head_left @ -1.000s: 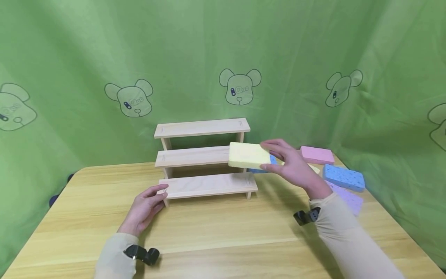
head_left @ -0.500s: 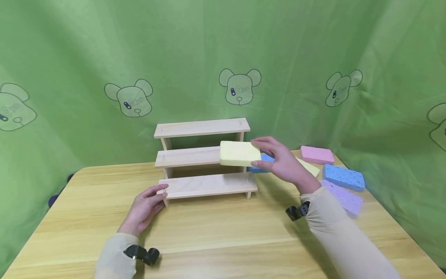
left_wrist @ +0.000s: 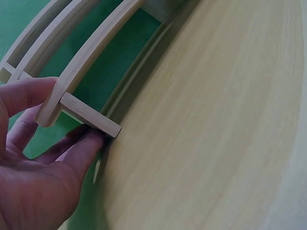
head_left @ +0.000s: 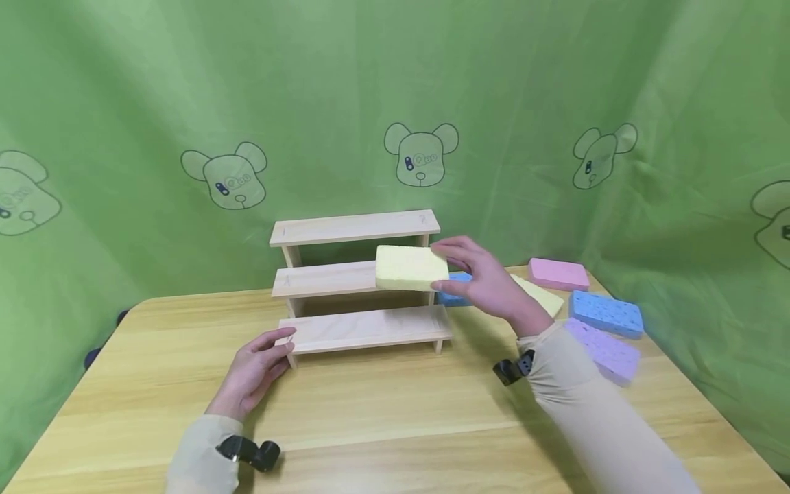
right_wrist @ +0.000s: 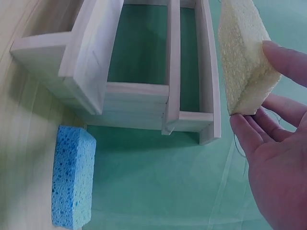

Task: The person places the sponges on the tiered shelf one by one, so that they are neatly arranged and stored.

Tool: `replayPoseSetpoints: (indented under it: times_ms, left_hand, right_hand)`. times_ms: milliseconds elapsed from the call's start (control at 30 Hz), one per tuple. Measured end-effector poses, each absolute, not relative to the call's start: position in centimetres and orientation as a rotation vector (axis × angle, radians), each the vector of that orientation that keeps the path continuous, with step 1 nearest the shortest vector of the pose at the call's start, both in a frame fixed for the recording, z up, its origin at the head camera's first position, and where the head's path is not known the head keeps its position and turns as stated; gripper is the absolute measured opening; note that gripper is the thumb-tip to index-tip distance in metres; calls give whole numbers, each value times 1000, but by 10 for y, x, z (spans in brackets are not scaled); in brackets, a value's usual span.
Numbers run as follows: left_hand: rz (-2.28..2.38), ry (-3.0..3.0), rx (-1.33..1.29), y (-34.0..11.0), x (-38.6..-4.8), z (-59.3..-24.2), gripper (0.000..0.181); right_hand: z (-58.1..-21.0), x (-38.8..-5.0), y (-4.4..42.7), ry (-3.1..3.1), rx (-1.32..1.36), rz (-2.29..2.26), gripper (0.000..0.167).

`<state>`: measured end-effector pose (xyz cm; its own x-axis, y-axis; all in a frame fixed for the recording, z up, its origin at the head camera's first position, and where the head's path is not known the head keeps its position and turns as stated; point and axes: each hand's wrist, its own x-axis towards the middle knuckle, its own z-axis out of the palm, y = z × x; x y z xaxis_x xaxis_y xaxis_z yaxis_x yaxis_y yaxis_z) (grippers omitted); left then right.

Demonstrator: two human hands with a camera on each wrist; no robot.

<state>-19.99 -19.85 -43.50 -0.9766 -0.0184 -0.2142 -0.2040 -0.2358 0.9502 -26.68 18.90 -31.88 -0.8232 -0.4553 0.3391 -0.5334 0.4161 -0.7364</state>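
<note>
A pale yellow sponge (head_left: pixel 410 266) is pinched at its right end by my right hand (head_left: pixel 484 281), thumb below and fingers above. In the head view it overlaps the middle tier of a three-step wooden shelf (head_left: pixel 364 329). The right wrist view shows the sponge (right_wrist: pixel 244 57) apart from the shelf (right_wrist: pixel 139 91), off the table. My left hand (head_left: pixel 256 370) holds the left end of the lowest tier. Up close in the left wrist view, fingers (left_wrist: pixel 29 93) of that hand curl round the board's end and touch the leg (left_wrist: pixel 91 115).
Right of the shelf lies a blue sponge (head_left: pixel 453 291), partly hidden by my right hand. Further right on the wooden table (head_left: pixel 370 425) are a yellow sponge (head_left: pixel 540 296), a pink one (head_left: pixel 558 274), a speckled blue sponge (head_left: pixel 605 313) and a purple sponge (head_left: pixel 605 350). Green curtain (head_left: pixel 321 103) hangs behind.
My right hand has carried the yellow sponge left and slightly up, across the middle tier's right part. The left hand keeps its place on the shelf.
</note>
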Motion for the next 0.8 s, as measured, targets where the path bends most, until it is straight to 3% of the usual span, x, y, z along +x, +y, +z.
replayPoseSetpoints:
  times_ms: [800]
  left_hand:
    - [2376, 1847, -252, -200, -201, -438, 32]
  right_hand:
    - [-304, -277, 161, -2591, 966, 1353, 65]
